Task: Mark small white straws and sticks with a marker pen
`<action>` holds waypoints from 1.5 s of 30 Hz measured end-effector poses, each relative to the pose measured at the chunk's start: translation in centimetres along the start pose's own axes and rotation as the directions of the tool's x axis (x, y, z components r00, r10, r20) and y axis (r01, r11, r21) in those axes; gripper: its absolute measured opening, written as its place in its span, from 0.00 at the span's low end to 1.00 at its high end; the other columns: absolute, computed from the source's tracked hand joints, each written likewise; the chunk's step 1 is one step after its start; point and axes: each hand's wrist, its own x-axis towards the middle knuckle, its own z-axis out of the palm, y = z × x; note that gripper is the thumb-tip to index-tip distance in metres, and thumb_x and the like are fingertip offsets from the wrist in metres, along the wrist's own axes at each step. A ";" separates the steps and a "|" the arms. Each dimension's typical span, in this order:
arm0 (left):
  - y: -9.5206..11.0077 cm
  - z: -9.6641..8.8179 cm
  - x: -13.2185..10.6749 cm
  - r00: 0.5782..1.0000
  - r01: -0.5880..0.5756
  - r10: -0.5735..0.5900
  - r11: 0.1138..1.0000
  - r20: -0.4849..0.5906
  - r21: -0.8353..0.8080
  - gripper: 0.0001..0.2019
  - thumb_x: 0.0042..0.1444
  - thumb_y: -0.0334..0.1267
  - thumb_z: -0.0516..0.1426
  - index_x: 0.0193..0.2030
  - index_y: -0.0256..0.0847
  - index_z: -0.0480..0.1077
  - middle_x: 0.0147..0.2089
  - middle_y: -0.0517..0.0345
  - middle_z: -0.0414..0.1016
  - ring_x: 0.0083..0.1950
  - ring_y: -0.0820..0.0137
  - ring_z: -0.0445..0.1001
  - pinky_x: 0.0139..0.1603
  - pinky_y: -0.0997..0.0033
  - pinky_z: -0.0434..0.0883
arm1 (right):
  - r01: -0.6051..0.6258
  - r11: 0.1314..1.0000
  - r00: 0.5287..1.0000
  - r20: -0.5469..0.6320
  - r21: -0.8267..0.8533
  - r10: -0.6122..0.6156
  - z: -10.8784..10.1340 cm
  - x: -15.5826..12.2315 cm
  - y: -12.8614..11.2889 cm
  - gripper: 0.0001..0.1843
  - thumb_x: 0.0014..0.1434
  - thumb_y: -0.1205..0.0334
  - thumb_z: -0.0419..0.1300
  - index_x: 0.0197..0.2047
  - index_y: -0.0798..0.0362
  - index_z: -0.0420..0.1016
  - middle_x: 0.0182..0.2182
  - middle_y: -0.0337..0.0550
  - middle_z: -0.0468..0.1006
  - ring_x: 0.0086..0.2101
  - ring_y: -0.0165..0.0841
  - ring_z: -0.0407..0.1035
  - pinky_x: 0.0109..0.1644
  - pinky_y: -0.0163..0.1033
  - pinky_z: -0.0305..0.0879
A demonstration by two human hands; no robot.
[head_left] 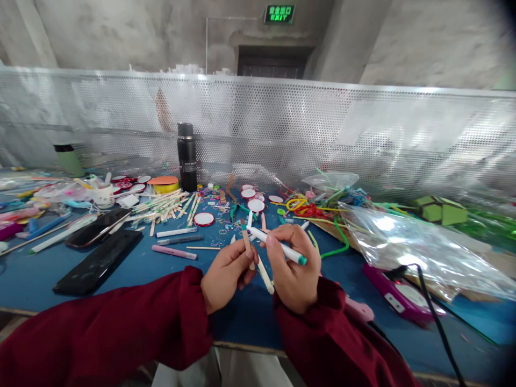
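Near the table's front edge, my left hand (229, 275) pinches a wooden craft stick (247, 246) between thumb and fingers. The stick points up and has a green patch at its top end. My right hand (296, 271) is closed around a white marker pen (284, 250) with a green end cap. The marker's front end is close beside the top of the stick; whether they touch I cannot tell. Below and between the hands lies a pale stick-like piece (265, 275). Pliers with teal handles (237, 209) lie just beyond my hands.
Two black phones (99, 263) and several markers (174, 252) lie to the left. Behind them are piled craft sticks (171, 207) and a black bottle (187, 158). At right are clear plastic bags (423, 247) and a purple power strip (403, 295) with a cable. A perforated metal panel (282, 134) borders the back.
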 end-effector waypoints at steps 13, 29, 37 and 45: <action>-0.1 -0.1 0.1 1.000 -0.003 0.003 1.000 -0.006 0.002 0.20 0.61 0.57 0.57 0.35 0.39 0.65 0.21 0.67 0.61 0.20 0.78 0.57 0.20 0.78 0.54 | 0.000 1.000 1.000 0.005 0.019 -0.001 -0.1 0.1 0.0 0.09 0.63 0.67 0.59 0.30 0.48 0.69 0.27 0.37 0.74 0.31 0.35 0.69 0.44 0.45 0.68; -0.2 -0.1 0.1 1.000 0.000 0.000 1.000 0.004 0.019 0.19 0.63 0.55 0.56 0.36 0.39 0.65 0.20 0.66 0.61 0.20 0.78 0.56 0.20 0.77 0.53 | -0.021 1.000 1.000 -0.004 0.003 0.021 0.0 0.1 0.1 0.09 0.64 0.66 0.59 0.31 0.48 0.70 0.27 0.38 0.75 0.31 0.35 0.70 0.44 0.45 0.68; -0.1 -0.1 0.1 1.000 -0.004 0.004 1.000 0.004 0.006 0.18 0.63 0.54 0.56 0.35 0.39 0.64 0.21 0.67 0.61 0.20 0.78 0.56 0.20 0.78 0.54 | -0.013 1.000 1.000 -0.004 0.012 0.013 -0.1 0.0 0.1 0.09 0.64 0.66 0.59 0.31 0.49 0.70 0.27 0.37 0.75 0.31 0.34 0.70 0.42 0.44 0.67; -0.1 -0.1 0.1 1.000 -0.011 0.011 1.000 0.014 0.016 0.18 0.64 0.53 0.55 0.35 0.39 0.64 0.20 0.67 0.60 0.20 0.78 0.56 0.20 0.78 0.53 | -0.010 1.000 1.000 0.002 -0.007 0.010 -0.1 0.2 -0.1 0.10 0.64 0.66 0.58 0.30 0.49 0.69 0.27 0.37 0.74 0.30 0.33 0.69 0.40 0.42 0.65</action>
